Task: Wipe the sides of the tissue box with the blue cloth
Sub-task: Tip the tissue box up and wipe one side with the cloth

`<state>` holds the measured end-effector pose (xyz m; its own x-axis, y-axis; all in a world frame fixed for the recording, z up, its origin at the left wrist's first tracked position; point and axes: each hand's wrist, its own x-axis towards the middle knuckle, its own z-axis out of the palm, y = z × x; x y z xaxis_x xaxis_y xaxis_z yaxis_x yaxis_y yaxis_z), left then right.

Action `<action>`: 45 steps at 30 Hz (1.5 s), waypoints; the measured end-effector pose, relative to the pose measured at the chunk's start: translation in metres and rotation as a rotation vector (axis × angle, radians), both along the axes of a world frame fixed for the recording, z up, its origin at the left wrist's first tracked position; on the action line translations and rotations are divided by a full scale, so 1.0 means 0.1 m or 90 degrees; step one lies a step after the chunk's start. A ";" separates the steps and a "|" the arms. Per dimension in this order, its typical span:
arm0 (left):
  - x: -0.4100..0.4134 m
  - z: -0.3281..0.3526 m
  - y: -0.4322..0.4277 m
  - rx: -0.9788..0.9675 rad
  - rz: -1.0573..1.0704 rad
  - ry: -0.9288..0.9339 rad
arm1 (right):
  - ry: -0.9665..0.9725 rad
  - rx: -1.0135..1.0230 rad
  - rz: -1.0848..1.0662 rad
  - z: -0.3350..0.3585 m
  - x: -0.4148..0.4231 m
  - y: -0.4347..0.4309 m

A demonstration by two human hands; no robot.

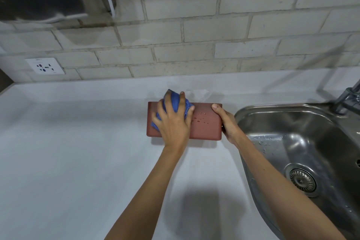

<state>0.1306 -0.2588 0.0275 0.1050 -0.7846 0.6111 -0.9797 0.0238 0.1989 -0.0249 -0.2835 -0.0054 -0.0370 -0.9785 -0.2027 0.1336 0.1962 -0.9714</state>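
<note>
Head view shows the reddish-brown rectangular tissue box (202, 121) on the white table (78, 152) beside the steel sink (292, 142). Water droplets dot its broad near face, so wiping looks unfinished. Left hand (173, 122) presses the crumpled blue cloth (175, 103) there, fingers spread; right hand (226, 121) clasps the box's right end.

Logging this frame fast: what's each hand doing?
Left hand: pressing the blue cloth onto the tissue box.
Right hand: gripping the box's right end.
</note>
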 end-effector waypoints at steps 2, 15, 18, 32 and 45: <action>-0.03 -0.12 0.13 0.009 -0.024 -0.046 | -0.008 -0.003 0.002 0.00 0.00 0.00; -0.07 0.05 -0.03 0.033 0.050 0.004 | 0.006 0.000 -0.014 0.02 0.01 0.00; -0.13 -0.07 0.08 0.027 0.023 -0.071 | -0.006 -0.005 -0.002 0.02 0.01 0.00; -0.28 -0.11 0.23 0.008 -0.080 -0.169 | -0.030 -0.004 0.001 0.05 0.00 0.03; -0.35 -0.15 0.27 0.011 -0.078 -0.147 | -0.038 0.028 -0.027 0.07 0.04 0.03</action>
